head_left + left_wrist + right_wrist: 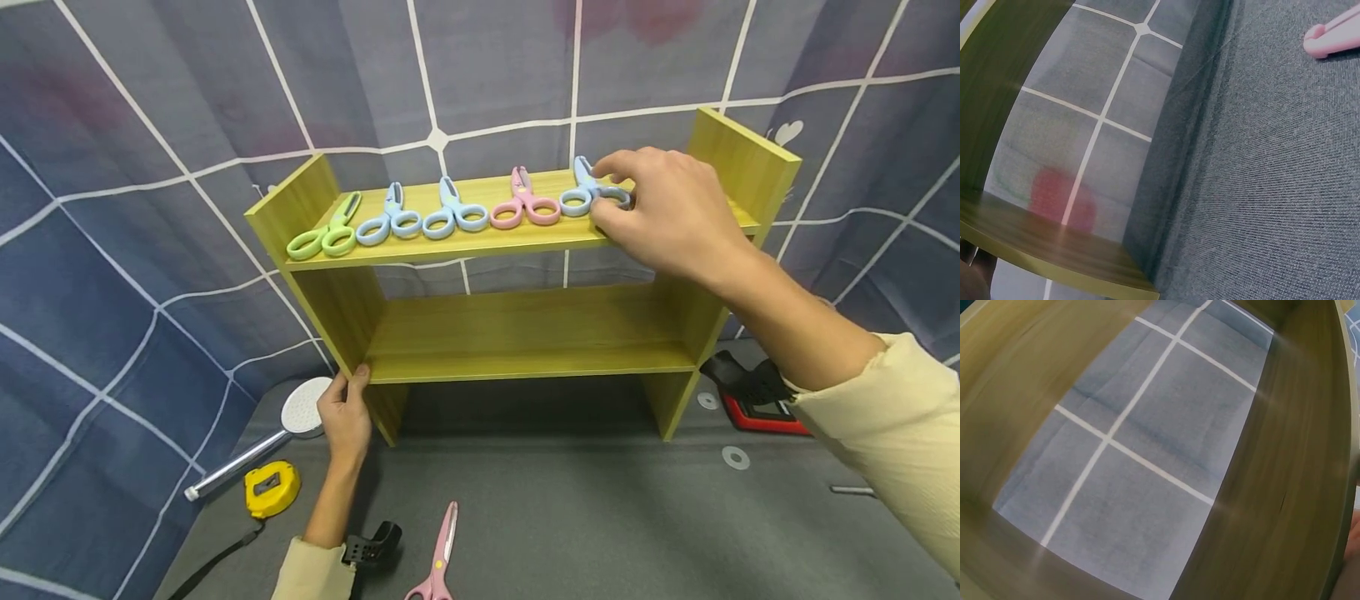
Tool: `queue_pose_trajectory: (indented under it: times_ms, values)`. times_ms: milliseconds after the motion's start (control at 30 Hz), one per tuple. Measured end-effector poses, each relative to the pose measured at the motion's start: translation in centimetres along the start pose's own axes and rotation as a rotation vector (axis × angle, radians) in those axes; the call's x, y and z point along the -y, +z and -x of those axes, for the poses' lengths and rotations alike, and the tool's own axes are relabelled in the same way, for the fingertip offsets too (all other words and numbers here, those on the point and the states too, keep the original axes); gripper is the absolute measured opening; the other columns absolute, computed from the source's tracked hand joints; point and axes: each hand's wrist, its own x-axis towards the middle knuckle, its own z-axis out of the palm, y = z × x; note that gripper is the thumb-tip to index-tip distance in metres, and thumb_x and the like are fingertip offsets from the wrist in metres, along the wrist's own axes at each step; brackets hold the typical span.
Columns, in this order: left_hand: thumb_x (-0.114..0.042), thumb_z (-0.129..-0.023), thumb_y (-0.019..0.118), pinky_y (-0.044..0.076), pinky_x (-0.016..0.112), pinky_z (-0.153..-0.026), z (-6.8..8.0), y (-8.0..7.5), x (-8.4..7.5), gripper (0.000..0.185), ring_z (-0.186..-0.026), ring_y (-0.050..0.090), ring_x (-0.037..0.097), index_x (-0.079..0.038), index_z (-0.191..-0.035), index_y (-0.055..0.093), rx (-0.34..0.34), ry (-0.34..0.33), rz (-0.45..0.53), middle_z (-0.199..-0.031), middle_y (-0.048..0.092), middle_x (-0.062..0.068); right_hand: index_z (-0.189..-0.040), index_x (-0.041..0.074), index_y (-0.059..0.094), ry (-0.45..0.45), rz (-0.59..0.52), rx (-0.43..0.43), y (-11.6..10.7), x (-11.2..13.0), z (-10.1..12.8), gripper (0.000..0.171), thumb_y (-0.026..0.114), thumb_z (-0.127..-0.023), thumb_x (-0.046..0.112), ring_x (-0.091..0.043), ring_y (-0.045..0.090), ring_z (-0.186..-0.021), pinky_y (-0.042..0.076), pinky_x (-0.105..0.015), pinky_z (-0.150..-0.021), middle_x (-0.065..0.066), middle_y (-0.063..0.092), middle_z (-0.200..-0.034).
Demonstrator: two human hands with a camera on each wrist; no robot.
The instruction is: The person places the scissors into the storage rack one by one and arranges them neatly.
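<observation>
On the top board of a yellow wooden shelf (pixel 532 331), small scissors lie in a row, blades toward the back. From the left come green scissors (pixel 339 223), two light blue pairs, pink scissors (pixel 523 197) and blue scissors (pixel 584 177). My right hand (pixel 671 212) is at the rightmost blue scissors, thumb and forefinger curled about the right handle loop. My left hand (pixel 348 425) grips the shelf's left side panel by its front edge, thumb in front. In the right wrist view, only part of the hand (pixel 1350 550) shows at the right edge.
Longer pink scissors (pixel 439 562) lie on the grey mat in front. A shower head (pixel 303 408) and yellow tape measure (pixel 272 490) are left of the shelf. To the right are a red-edged device (pixel 772 423), two washers and a metal rod (pixel 852 490). A tiled-pattern curtain hangs behind.
</observation>
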Motion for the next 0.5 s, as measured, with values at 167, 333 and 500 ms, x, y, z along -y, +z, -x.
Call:
queue_pose_trajectory:
  times_ms: [167,333,500]
  values:
    - [0.002,-0.094,0.055,0.044,0.019,-0.082,0.0,-0.2,0.1,0.023,-0.086,0.060,0.001,0.020,-0.105,0.065,0.000,-0.011,-0.018,-0.088,0.068,-0.016,-0.115,0.004,0.071,0.005,-0.079,-0.120,0.2,0.2,0.9,0.034,0.056,-0.089,0.020,-0.031,0.057,-0.088,0.038,-0.050,-0.077,-0.016,0.063,-0.109]
    - [0.001,-0.095,0.054,0.044,0.019,-0.079,0.1,-0.2,-0.2,0.023,-0.082,0.060,0.000,0.020,-0.104,0.064,0.009,0.006,-0.034,-0.085,0.067,-0.020,-0.099,0.000,0.074,-0.094,-0.232,-0.421,1.3,0.5,2.0,0.027,0.057,-0.087,0.018,-0.031,0.055,-0.088,0.036,-0.041,-0.078,-0.019,0.060,-0.099]
    - [0.002,-0.095,0.055,0.044,0.018,-0.080,0.0,-0.3,0.4,0.023,-0.083,0.060,0.001,0.021,-0.104,0.064,0.011,0.007,-0.019,-0.086,0.067,-0.019,-0.087,-0.005,0.071,-0.340,-0.438,-0.701,4.0,2.3,4.6,0.025,0.058,-0.082,0.016,-0.033,0.051,-0.079,0.035,-0.031,-0.076,-0.022,0.055,-0.086]
